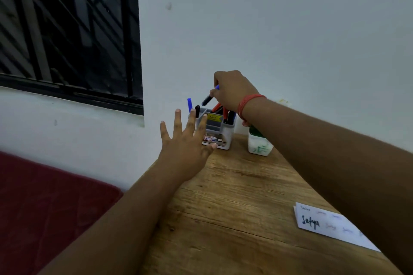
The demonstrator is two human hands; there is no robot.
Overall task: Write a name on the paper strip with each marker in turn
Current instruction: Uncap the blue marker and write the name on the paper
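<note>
A grey marker holder (pixel 220 131) stands at the far end of the wooden table, with red, black and blue markers sticking out of it. My right hand (pixel 232 91) hovers just above the holder, shut on a dark blue marker (pixel 208 98) that points down and left. My left hand (pixel 188 147) is open with fingers spread, right in front of the holder's left side. The white paper strip (pixel 330 225) lies at the right near my right forearm, with a name in dark ink and several fainter names on it.
A small white container (pixel 260 144) with green marks stands right of the holder. The wooden table (pixel 234 207) ends at a white wall. A dark red cushion (pixel 44 203) lies left of the table, below a barred window (pixel 67 29).
</note>
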